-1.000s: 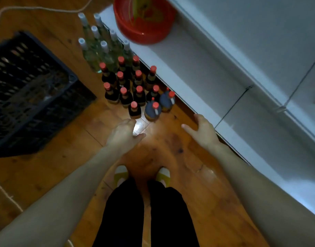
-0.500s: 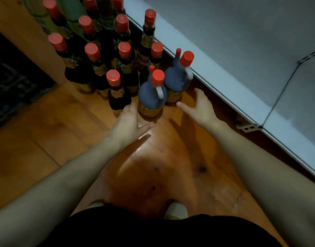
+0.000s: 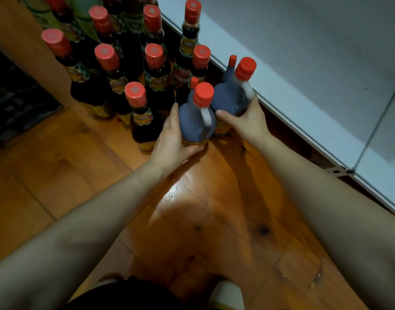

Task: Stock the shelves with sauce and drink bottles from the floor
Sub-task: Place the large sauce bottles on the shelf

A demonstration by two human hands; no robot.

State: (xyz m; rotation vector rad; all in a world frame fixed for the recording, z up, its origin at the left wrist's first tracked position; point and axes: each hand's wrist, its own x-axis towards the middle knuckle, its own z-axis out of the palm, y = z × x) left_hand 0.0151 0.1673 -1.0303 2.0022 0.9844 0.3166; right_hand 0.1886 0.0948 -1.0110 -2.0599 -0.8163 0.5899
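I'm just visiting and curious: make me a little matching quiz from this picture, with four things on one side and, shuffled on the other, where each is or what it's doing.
Things:
1. left hand
2. right hand
3. shelf
4. crate

Places or states:
A. white, along the right
B. grips the near jug
C. dark, on the floor at the left edge
D. grips the far jug, next to the shelf's edge

Pairs: 1-B; 2-D; 3-A; 4-C

Bare forearms, black clothing, pale shoes
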